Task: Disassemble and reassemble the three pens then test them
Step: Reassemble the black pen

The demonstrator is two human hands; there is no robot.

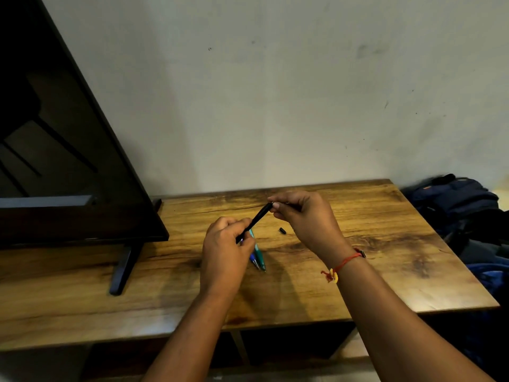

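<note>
Nearest to me, my right wrist carries a red thread band point(344, 262). Just past it, my left hand point(225, 250) is curled closed around the lower end of the black pen point(255, 219), fingers and thumb wrapped on the barrel. Right under those left fingers, partly hidden by them, the green pen point(259, 253) and the blue pen point(253, 258) lie side by side on the wooden table point(385, 271), touching or nearly so, tips towards me. The black pen slants up and away from my left fingers to my right hand point(304, 217), whose fingertips point(276, 206) pinch its upper end, the other fingers folded in; both hands hold it in the air above the tabletop. Below my right fingers and a little towards me, a small black pen part point(282, 230) lies alone on the wood; I cannot tell which part it is. Farther off, left of my left hand, a dark television point(68, 161) stands on its foot on the table. Off the table's right edge, beyond my right hand, sits a dark blue backpack point(454, 199) against the wall point(275, 92).
</note>
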